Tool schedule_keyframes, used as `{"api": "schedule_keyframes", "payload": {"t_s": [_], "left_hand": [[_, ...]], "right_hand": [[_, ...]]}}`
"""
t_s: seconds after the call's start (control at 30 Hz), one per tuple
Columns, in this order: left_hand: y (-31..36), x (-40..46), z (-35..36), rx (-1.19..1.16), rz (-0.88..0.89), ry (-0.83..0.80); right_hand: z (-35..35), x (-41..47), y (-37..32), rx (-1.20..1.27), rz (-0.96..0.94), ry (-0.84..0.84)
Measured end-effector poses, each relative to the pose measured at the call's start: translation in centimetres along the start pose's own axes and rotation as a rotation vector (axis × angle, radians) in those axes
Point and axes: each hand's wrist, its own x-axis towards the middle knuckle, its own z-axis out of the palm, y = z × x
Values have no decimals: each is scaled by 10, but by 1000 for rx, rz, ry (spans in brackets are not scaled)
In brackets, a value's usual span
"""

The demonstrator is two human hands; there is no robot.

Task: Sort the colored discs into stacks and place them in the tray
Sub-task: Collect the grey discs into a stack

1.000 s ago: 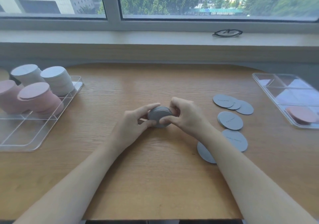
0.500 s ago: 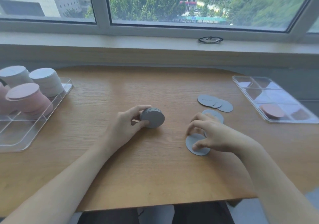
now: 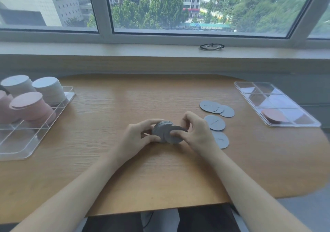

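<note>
Since a moment earlier the right hand point(image 3: 197, 130) had carried a loose grey disc point(image 3: 174, 136) onto the grey stack point(image 3: 161, 129) gripped by the left hand point(image 3: 138, 135), growing it.

Both hands, left hand point(image 3: 137, 137) and right hand point(image 3: 197, 133), meet around a stack of discs point(image 3: 167, 132). Loose discs point(image 3: 215, 122) lie right of them (on the table point(image 3: 125, 169)). A full tray point(image 3: 26, 142) sits far left, another tray point(image 3: 278, 103) far right.

table point(image 3: 110, 160): wooden, fills the middle of the frame
glasses point(image 3: 211, 46): black, on the windowsill point(image 3: 125, 50), upper right of centre
window point(image 3: 178, 8): across the top
</note>
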Motion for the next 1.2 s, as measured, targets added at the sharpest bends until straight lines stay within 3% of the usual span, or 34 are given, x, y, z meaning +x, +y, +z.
{"api": "schedule_keyframes", "payload": {"t_s": [0.13, 0.2, 0.3, 0.37, 0.47, 0.57, 0.67, 0.87, 0.97, 1.2], "left_hand": [[2, -3, 3, 16, 29, 1], [2, -3, 4, 32, 31, 19], [-1, -3, 3, 47, 21, 48], [-3, -2, 1, 53, 11, 92], [-4, -1, 0, 58, -9, 135], [-5, 0, 0, 56, -13, 130], [-7, 0, 0, 45, -16, 132], [-7, 0, -1, 31, -29, 139], [-9, 1, -2, 18, -46, 143], [-10, 1, -2, 24, -64, 143]], "right_hand": [[12, 10, 1, -175, -155, 33], [11, 12, 6, -205, -136, 32], [-7, 14, 26, -270, 35, 123], [-26, 15, 43, -450, 230, 157], [-49, 17, 61, -738, 465, 62], [-57, 20, 65, -797, 514, -23], [-59, 26, 61, -685, 519, -46], [-57, 27, 49, -178, 405, 71], [-53, 27, 46, -102, 335, 163], [-45, 28, 33, 94, 283, 134]]}}
